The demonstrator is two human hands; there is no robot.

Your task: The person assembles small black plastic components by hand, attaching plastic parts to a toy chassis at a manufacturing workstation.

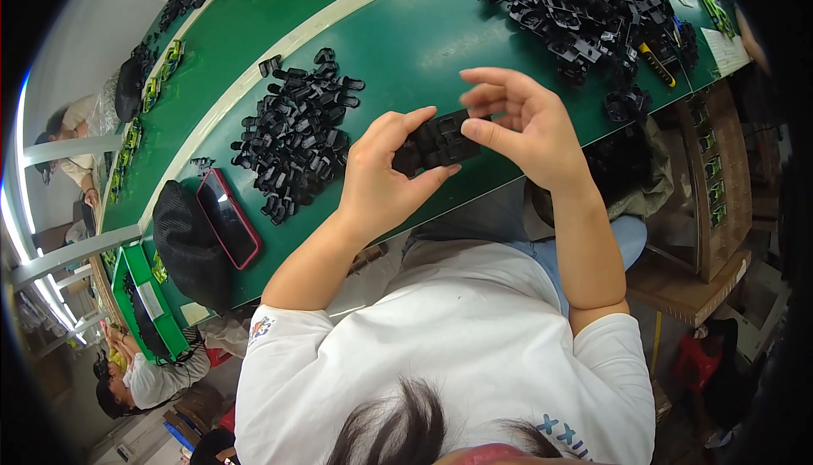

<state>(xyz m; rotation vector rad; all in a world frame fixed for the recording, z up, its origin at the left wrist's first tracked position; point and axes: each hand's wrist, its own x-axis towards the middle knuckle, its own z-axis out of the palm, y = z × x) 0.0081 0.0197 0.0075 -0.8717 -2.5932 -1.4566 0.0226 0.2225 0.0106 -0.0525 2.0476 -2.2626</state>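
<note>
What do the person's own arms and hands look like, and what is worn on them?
Both forearms are bare and come up from the lower edge. The left hand and right hand wear no gloves, and no ring or watch shows. The short white sleeves of a T-shirt end above the elbows; the left sleeve carries a small coloured emblem.

A black plastic part (436,145), blocky and ribbed with small openings along its face, is held in the air just above the near edge of the green table (406,50). It lies roughly level, long side running left to right, gripped at its left and right ends.
</note>
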